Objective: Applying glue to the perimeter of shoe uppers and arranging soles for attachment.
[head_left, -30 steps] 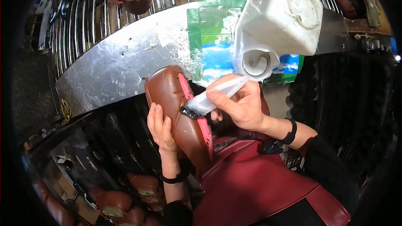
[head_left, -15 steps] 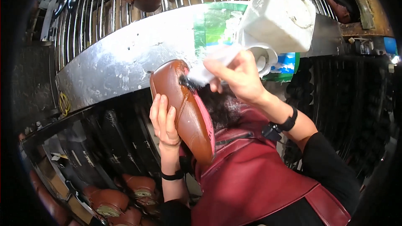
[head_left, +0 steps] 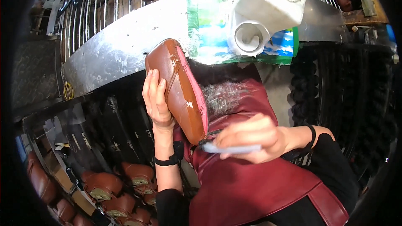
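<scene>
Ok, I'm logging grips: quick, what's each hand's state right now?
Left hand: holding the brown shoe.
Right hand: closed on the pale-handled brush, slightly blurred.

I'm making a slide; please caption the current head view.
Left hand holding a pink-bottomed brown shoe; right hand holding a brush near the shoe's lower end.

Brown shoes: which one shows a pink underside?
The brown shoe in the left hand: its pink underside shows, whereas the other brown shoes, at the top and lower left, show none.
</scene>
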`<state>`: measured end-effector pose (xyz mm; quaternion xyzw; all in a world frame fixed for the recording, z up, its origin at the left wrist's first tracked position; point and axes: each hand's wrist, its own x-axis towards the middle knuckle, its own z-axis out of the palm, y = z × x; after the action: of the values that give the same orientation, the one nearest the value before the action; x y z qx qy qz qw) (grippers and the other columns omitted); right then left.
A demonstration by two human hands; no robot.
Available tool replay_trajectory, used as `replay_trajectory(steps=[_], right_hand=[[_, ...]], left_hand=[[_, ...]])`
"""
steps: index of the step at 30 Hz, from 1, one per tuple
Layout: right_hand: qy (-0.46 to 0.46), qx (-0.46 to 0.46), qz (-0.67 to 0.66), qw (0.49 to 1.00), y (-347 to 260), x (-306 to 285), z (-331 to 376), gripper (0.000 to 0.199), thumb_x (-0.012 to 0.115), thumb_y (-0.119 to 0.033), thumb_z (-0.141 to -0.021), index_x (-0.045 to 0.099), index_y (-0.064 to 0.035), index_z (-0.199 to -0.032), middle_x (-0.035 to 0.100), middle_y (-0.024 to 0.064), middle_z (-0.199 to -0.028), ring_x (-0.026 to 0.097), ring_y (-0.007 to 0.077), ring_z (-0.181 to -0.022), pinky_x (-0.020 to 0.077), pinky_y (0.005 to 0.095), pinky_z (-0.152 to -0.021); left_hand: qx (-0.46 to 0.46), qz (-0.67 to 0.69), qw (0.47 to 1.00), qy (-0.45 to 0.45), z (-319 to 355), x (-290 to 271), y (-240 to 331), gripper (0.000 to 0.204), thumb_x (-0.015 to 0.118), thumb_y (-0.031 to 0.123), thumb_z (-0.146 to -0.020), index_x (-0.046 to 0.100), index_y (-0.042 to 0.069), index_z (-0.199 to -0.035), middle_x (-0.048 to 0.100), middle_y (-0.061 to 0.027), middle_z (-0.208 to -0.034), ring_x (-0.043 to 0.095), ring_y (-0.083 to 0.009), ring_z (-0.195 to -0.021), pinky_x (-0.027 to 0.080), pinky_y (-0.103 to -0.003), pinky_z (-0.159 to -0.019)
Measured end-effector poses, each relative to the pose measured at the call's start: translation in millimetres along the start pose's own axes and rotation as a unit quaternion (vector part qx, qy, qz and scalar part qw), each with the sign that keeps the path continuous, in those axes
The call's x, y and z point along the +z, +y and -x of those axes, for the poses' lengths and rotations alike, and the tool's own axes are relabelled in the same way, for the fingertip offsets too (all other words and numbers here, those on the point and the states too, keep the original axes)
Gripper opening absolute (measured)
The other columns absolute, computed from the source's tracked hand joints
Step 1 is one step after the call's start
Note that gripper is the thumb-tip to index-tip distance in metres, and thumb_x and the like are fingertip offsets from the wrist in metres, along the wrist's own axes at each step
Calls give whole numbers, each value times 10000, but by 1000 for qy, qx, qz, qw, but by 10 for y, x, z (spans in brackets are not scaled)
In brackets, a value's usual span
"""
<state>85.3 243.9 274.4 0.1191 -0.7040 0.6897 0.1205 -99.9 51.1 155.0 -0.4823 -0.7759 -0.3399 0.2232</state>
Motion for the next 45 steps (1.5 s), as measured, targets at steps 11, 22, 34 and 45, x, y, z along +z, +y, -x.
replay_trajectory(steps=[11,22,34,45], right_hand=[[71,97,-17,993,-107,-300,-372,118,794,-70,-886,732,28,-907,734,62,-758,664,69,-661,502,246,-566],[52,-105,41,992,-319,-663,-1039,243,770,46,-744,679,85,-966,752,218,-947,757,285,-850,605,354,-767],[275,74,45,958,614,-680,-708,204,787,-88,-938,736,31,-1095,738,33,-807,690,87,-729,549,254,-658],[494,109,174,845,801,-634,-225,186,753,-132,-1003,716,51,-1006,706,68,-758,649,113,-539,489,249,-454]], left_hand=[[-53,-6,998,-41,-355,-159,119,636,775,40,-809,562,-41,-1403,617,-259,-1425,592,-464,-1310,493,-526,-1112],[-220,77,958,-165,-1254,-463,57,614,727,-80,-760,598,-7,-1356,699,-218,-1242,650,-407,-1180,521,-466,-1009],[-398,473,786,-7,-988,-88,-814,903,820,-242,-626,561,21,-1450,680,-97,-1260,690,-221,-1150,639,-371,-914],[-424,557,705,112,-15,-264,62,783,823,127,-784,505,-82,-1468,636,-232,-1373,666,-339,-1218,528,-466,-1088]])
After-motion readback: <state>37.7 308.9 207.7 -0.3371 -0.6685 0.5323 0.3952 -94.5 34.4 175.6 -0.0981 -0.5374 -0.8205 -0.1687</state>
